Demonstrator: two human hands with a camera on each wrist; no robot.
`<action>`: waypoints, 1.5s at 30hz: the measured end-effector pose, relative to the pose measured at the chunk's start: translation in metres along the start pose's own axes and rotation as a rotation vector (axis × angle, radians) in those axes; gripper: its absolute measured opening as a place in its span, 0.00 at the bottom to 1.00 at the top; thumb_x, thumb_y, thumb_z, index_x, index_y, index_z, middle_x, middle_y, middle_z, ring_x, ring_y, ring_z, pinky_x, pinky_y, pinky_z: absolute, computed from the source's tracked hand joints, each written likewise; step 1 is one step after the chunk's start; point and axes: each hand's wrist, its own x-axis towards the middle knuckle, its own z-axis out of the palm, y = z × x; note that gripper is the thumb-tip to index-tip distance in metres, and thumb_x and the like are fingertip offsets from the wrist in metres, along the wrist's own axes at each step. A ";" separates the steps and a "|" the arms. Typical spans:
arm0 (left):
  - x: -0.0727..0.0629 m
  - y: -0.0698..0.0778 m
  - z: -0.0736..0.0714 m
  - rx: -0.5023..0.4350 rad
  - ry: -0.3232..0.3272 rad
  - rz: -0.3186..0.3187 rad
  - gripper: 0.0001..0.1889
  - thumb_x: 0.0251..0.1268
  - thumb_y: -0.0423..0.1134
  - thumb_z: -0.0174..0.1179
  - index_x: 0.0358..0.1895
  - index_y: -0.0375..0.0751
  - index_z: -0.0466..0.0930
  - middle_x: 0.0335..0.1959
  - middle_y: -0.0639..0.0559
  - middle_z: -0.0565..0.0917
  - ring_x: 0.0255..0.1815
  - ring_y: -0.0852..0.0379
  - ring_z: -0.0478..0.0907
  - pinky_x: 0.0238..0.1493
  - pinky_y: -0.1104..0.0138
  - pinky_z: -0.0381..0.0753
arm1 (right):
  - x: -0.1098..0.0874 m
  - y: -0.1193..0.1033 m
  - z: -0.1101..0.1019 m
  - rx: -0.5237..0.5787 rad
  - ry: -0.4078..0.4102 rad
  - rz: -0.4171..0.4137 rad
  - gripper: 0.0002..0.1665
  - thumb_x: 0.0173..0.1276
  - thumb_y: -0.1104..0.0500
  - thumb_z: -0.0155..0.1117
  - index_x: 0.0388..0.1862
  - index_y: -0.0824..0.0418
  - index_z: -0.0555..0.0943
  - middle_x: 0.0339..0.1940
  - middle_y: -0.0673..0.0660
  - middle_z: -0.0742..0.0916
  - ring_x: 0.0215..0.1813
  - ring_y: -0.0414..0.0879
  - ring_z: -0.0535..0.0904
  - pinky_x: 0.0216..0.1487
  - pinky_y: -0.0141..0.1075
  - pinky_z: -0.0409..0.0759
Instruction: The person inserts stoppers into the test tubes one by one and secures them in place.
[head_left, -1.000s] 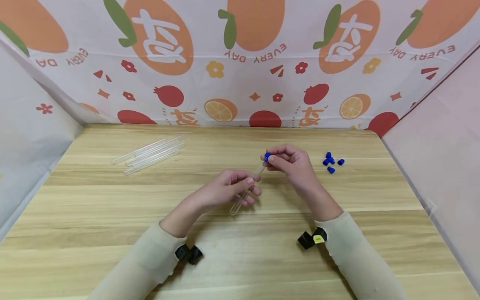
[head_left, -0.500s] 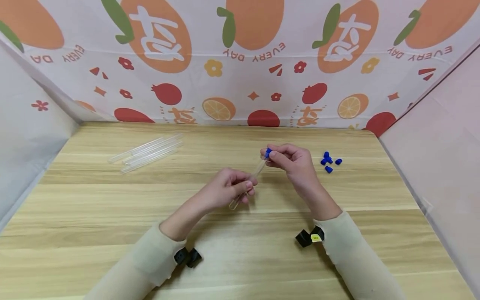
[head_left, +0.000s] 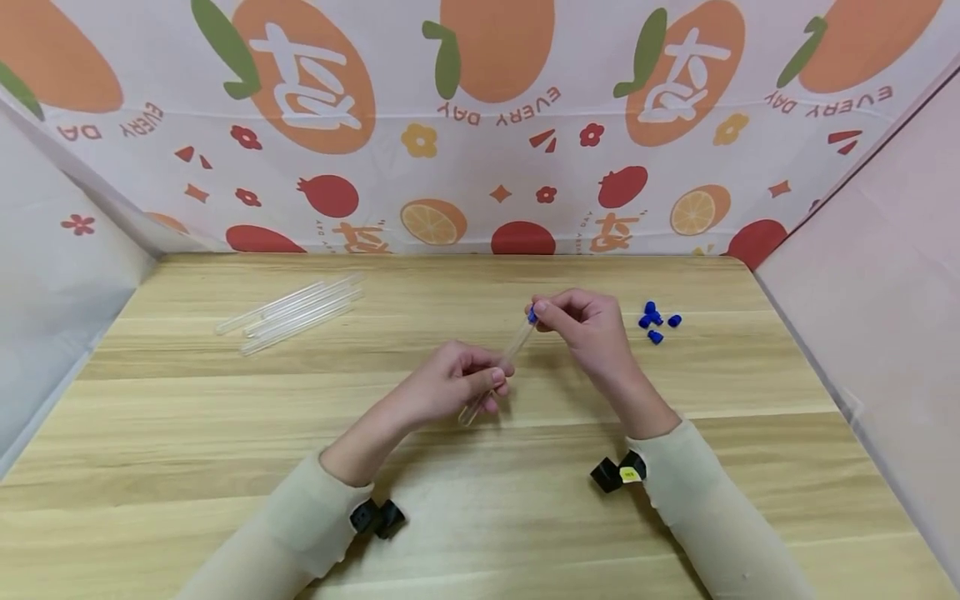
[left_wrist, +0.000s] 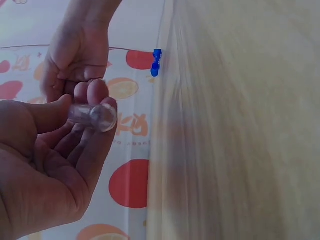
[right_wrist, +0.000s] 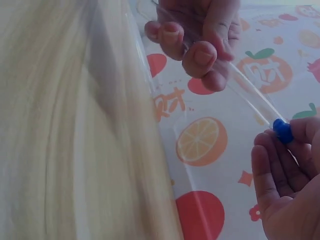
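Observation:
A clear test tube [head_left: 517,340] slants between my two hands, its rounded bottom toward me and its upper end toward the back right. My left hand [head_left: 463,383] grips it around the lower half between thumb and fingers. At the upper end sits a blue stopper [right_wrist: 283,130], which my right hand [head_left: 581,321] pinches between thumb and fingertips. In the right wrist view the stopper is right at the tube's mouth. The left wrist view looks onto the tube's rounded bottom [left_wrist: 104,118], poking out past the left fingers.
Several more clear tubes [head_left: 292,312] lie side by side at the back left of the wooden table [head_left: 480,533]. To the right of my right hand lies a small cluster of blue stoppers [head_left: 651,319]. A fruit-printed cloth [head_left: 480,183] rises behind the table's back edge.
My right fingers have shifted slightly on the blue stopper, covering more of it. The left hand keeps its hold on the tube, and the loose tubes and stoppers lie as before.

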 end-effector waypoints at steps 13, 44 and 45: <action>0.001 -0.001 0.000 -0.097 -0.026 -0.041 0.17 0.79 0.33 0.48 0.62 0.25 0.71 0.45 0.27 0.83 0.35 0.48 0.86 0.44 0.49 0.87 | -0.001 0.003 0.006 0.085 -0.052 0.058 0.16 0.75 0.56 0.61 0.54 0.64 0.83 0.46 0.62 0.87 0.42 0.47 0.86 0.48 0.39 0.87; 0.000 -0.022 -0.045 0.036 0.106 -0.115 0.21 0.74 0.32 0.54 0.66 0.33 0.64 0.46 0.37 0.78 0.36 0.51 0.80 0.37 0.51 0.88 | -0.016 0.017 0.041 0.344 -0.466 0.453 0.29 0.77 0.62 0.53 0.75 0.57 0.63 0.63 0.64 0.81 0.57 0.55 0.83 0.60 0.50 0.81; 0.000 -0.023 -0.045 0.035 0.100 -0.123 0.21 0.75 0.32 0.54 0.66 0.33 0.64 0.46 0.37 0.78 0.36 0.50 0.81 0.37 0.52 0.88 | -0.017 0.018 0.042 0.344 -0.465 0.460 0.29 0.77 0.62 0.53 0.75 0.57 0.63 0.63 0.64 0.81 0.57 0.55 0.83 0.60 0.50 0.80</action>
